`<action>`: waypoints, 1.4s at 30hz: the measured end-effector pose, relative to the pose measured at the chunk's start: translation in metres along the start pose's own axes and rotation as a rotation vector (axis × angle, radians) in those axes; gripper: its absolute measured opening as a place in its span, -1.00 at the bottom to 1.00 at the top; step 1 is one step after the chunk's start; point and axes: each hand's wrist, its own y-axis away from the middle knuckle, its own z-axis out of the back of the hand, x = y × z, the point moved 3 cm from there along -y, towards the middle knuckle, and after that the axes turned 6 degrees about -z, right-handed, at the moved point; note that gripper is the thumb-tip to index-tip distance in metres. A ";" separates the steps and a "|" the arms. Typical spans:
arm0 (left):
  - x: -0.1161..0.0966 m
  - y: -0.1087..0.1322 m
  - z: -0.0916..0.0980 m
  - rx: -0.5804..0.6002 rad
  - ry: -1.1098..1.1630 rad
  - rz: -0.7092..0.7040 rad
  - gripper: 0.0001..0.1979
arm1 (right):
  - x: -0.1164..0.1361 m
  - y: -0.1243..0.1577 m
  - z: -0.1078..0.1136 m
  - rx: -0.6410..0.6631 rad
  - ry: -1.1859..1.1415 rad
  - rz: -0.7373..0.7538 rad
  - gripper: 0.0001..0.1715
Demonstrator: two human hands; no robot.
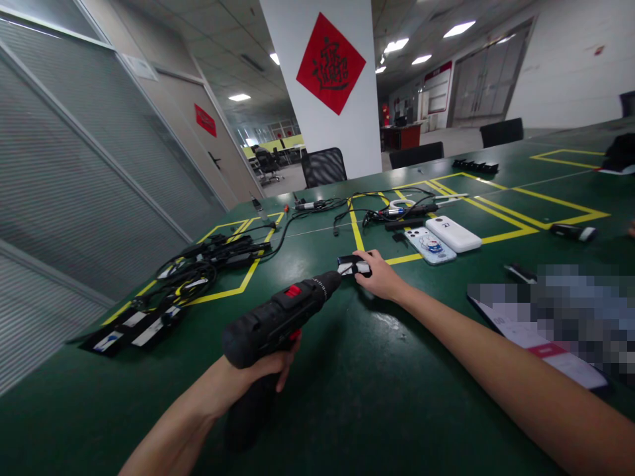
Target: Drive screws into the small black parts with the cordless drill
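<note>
A black cordless drill (278,314) with red switches is gripped around its handle by my left hand (270,370). Its chuck points forward and right, its tip close to a small black-and-white piece (353,266) on the green table. My right hand (377,274) has its fingers closed on the right end of that piece, which lies at the tabletop. Whether a bit sits in the chuck cannot be made out. The drill hides part of my left fingers.
Tangled black cables and parts (213,258) lie on the left. Beyond my right hand are a phone (430,246), a white power bank (453,234) and more cables (397,211). Papers (526,330) lie at right. Yellow tape (501,235) marks boxes on the table (397,396).
</note>
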 end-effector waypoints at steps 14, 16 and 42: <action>0.000 -0.001 -0.001 -0.018 0.030 0.007 -0.74 | -0.005 -0.004 -0.002 0.011 -0.048 -0.009 -0.38; 0.001 -0.001 0.000 -0.017 0.035 0.008 -0.73 | -0.005 -0.004 -0.002 0.019 -0.058 -0.013 -0.38; -0.003 0.001 -0.001 0.005 0.002 -0.013 -0.80 | -0.004 -0.011 0.006 0.134 -0.165 -0.058 -0.46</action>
